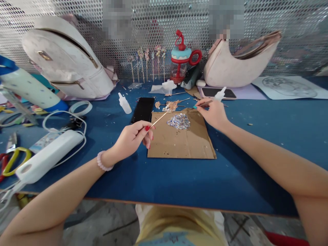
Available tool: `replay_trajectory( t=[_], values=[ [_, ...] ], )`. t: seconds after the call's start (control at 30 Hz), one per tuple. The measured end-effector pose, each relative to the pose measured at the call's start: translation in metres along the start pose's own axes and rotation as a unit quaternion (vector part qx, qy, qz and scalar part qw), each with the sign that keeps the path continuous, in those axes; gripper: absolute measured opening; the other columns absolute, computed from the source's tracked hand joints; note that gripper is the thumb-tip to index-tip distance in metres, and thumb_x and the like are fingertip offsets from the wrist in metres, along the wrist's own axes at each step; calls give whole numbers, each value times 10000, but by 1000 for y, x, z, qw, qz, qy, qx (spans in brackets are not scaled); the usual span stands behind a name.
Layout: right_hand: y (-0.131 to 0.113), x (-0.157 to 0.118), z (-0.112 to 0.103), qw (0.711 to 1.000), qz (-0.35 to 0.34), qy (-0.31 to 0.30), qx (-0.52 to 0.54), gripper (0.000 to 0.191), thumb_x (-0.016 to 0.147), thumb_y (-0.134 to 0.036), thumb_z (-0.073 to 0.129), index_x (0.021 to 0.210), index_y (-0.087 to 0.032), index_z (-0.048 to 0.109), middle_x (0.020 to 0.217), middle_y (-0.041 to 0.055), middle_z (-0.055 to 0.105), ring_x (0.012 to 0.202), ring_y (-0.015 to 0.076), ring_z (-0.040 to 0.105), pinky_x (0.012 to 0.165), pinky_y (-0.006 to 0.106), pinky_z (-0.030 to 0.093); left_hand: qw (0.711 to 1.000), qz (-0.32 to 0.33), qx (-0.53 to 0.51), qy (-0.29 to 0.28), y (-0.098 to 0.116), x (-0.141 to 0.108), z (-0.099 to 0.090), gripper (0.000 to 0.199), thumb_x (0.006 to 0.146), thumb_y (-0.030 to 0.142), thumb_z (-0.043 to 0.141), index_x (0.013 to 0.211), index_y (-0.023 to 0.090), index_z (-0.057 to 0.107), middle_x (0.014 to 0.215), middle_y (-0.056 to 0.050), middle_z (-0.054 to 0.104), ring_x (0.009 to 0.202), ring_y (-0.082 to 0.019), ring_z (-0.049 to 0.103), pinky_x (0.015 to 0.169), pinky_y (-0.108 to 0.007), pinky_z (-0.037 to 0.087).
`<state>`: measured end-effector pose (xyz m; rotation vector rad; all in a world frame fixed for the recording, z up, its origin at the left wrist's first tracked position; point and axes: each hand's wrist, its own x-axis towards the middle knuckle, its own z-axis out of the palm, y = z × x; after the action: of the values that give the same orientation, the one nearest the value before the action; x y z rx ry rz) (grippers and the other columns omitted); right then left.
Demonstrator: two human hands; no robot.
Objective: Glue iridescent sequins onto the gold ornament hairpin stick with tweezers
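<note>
My left hand (137, 136) is closed in a pinch on a thin golden stick (159, 119). The stick slants up and right over the left edge of a cardboard sheet (181, 145). On that cardboard lies a pile of shiny silver and blue bits (178, 121). At the sheet's upper right corner, my right hand (214, 112) pinches a slim brownish tool (205, 103); its kind is hard to make out. Just behind the cardboard, gold flower-like pieces on sticks (172, 105) lie among small pale bits.
A black phone (142, 110) and a white dropper bottle (124, 103) lie left of the cardboard. Behind stand decorated sticks (147, 63) and a red-handled cup (180, 61). A white backpack (69, 61), power strip (51, 155) and scissors (16, 160) occupy the left; a white handbag (235, 70) stands right.
</note>
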<state>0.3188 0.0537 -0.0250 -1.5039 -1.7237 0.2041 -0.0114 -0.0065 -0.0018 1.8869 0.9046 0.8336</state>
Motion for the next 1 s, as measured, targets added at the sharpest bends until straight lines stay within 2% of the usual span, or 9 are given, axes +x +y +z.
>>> replay_trajectory(
  t=[0.2,0.53,0.67,0.83,1.0],
  values=[
    [2,-2,1,999,-13,-10,-41,62,767,-176,577,786,-213,622,840,68,699,750,210,643,724,383,502,1000,1,-1,2,1,1,0,212,999,313,394,1003,159,541,749,-4,637,494,-51,605,531,-171,534],
    [5,-3,-2,995,-60,10,-73,90,788,-149,526,834,-216,564,917,98,678,857,246,637,770,407,487,1000,-5,-8,3,0,3,1,200,999,309,393,970,165,528,775,-8,636,554,-60,613,558,-182,537],
    [5,-2,-2,995,-55,11,-83,91,786,-159,530,843,-223,558,921,94,682,839,240,632,751,404,494,999,-18,-26,-27,-6,5,3,160,989,303,410,960,176,502,787,0,636,620,-76,633,629,-212,559],
    [6,-3,-2,992,-67,6,-105,72,801,-173,523,841,-230,545,944,101,678,828,241,631,751,412,499,993,-50,-41,-97,-14,7,6,160,995,301,369,957,181,468,807,-8,652,646,-101,664,682,-264,571],
    [5,-4,-4,984,-89,10,-152,84,817,-162,489,840,-226,539,900,116,662,911,285,615,839,466,477,991,-60,-20,-118,-15,8,5,200,1002,324,341,945,179,466,802,-15,655,650,-110,676,673,-261,561]
  ],
)
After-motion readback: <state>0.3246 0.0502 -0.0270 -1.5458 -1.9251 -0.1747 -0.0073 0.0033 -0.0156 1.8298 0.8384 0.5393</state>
